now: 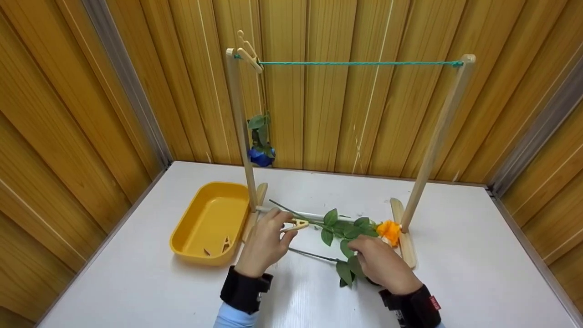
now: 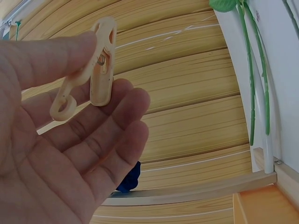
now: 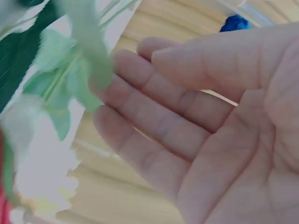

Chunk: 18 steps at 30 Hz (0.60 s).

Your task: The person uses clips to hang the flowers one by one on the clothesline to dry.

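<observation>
In my left hand (image 1: pixel 263 246) is a cream plastic clothespin (image 2: pixel 102 70), pinched between thumb and fingers. My right hand (image 1: pixel 385 264) is over the leaves of artificial flowers lying on the table; its fingers are relaxed in the right wrist view, and a blurred green leaf (image 3: pixel 96 56) is at their tips. An orange flower (image 1: pixel 388 231) lies beyond that hand, by the rack's right foot. Nearer me is another leafy stem (image 1: pixel 316 255), its bloom hidden under the right hand. A blue rose (image 1: pixel 261 157) hangs head down from the green cord (image 1: pixel 355 63), held by another clothespin (image 1: pixel 249 57).
A yellow tub (image 1: pixel 212 218) left of the rack holds a few clothespins (image 1: pixel 226 243). The rack's wooden posts, left (image 1: pixel 241 132) and right (image 1: pixel 435 146), rise from the white table (image 1: pixel 478 255). Wood-patterned walls (image 1: pixel 328 118) stand behind and on both sides.
</observation>
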{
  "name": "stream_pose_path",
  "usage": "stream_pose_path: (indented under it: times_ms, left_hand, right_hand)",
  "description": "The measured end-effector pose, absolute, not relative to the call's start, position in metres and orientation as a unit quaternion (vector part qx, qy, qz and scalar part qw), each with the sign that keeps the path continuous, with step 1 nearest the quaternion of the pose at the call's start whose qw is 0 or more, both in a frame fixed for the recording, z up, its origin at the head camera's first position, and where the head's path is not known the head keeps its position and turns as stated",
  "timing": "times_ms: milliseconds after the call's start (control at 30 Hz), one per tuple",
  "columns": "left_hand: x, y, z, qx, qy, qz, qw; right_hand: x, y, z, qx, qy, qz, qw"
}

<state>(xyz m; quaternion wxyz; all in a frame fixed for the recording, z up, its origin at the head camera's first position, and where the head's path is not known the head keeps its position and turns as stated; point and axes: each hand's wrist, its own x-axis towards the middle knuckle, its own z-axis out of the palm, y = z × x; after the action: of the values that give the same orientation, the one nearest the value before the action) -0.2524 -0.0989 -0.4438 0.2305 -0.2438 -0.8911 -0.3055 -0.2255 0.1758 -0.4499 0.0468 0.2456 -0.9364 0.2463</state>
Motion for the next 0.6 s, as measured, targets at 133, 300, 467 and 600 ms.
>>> stream_pose_path:
  times_ms: [133, 300, 467, 600]
  left_hand:
    - [-0.252, -0.099, -0.443, -0.241, -0.893, -0.305, 0.227]
    - [-0.253, -0.099, -0.443, -0.242, -0.893, -0.300, 0.231]
    - [-0.253, -0.099, -0.444, -0.244, -0.893, -0.292, 0.239]
    - [-0.254, -0.100, -0.445, -0.251, -0.888, -0.295, 0.249]
  right_hand:
    - [-0.228, 0.161, -0.448, 0.271, -0.924, 0.265, 0.051]
    - [-0.235, 0.145, -0.456, 0.282, -0.919, 0.270, 0.058]
    - [-0.240, 0.132, -0.471, 0.298, -0.910, 0.273, 0.093]
    - [-0.243, 0.124, -0.482, 0.315, -0.901, 0.275, 0.117]
